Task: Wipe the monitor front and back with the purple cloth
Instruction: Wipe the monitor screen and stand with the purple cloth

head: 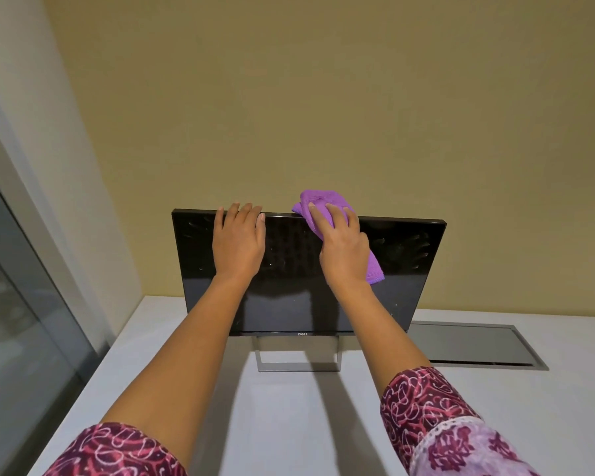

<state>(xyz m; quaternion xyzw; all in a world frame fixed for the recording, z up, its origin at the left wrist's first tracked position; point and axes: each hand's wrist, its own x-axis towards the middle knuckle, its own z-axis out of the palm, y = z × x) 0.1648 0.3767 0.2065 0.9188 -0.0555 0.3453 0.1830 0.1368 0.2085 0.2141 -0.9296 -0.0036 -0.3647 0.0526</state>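
A black monitor (406, 262) stands on a silver frame stand (298, 365) on a white desk, its dark screen facing me. My left hand (238, 240) grips the top edge left of centre, fingers curled over it. My right hand (340, 247) presses the purple cloth (318, 201) against the top edge right of centre. The cloth drapes over the top, and one corner hangs down the screen beside my wrist.
The white desk (289, 424) runs up to a beige wall. A grey recessed cable hatch (474, 345) lies in the desk to the right of the monitor. A dark glass panel (11, 321) stands along the desk's left side.
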